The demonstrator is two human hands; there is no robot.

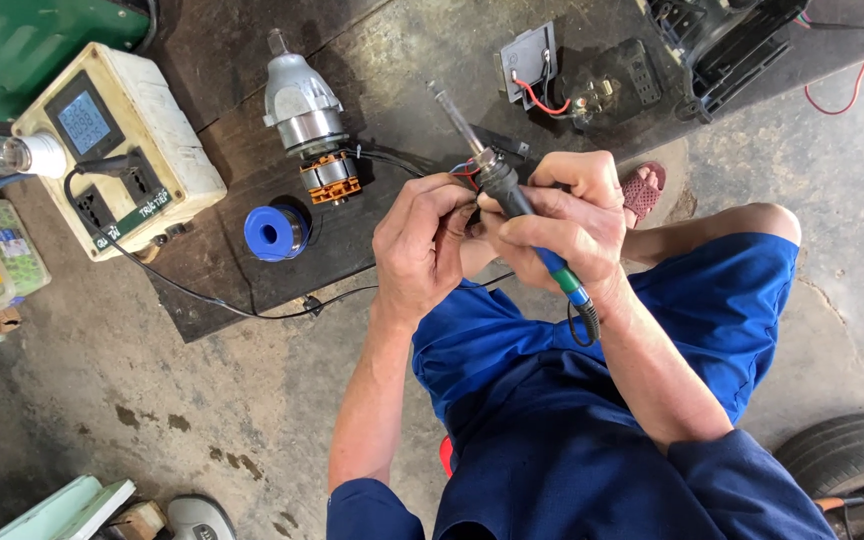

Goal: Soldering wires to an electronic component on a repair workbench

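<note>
My right hand (564, 225) grips a soldering iron (500, 185) by its black and blue handle, with the metal tip pointing up and away from me. My left hand (422, 245) is closed beside it, pinching thin red and blue wires (464, 170) right at the iron's collar. Both hands are held together in the air over my knees, above the edge of a dark wooden board (252, 280). What the wires lead to is hidden behind my fingers.
On the board lie a blue solder spool (274, 232), a grey motor with an orange winding (310, 125), a cream meter box with sockets (117, 150) and a black cable. A switch with red wires (532, 65) and a black housing (722, 45) sit farther back. A tyre (852, 460) is at bottom right.
</note>
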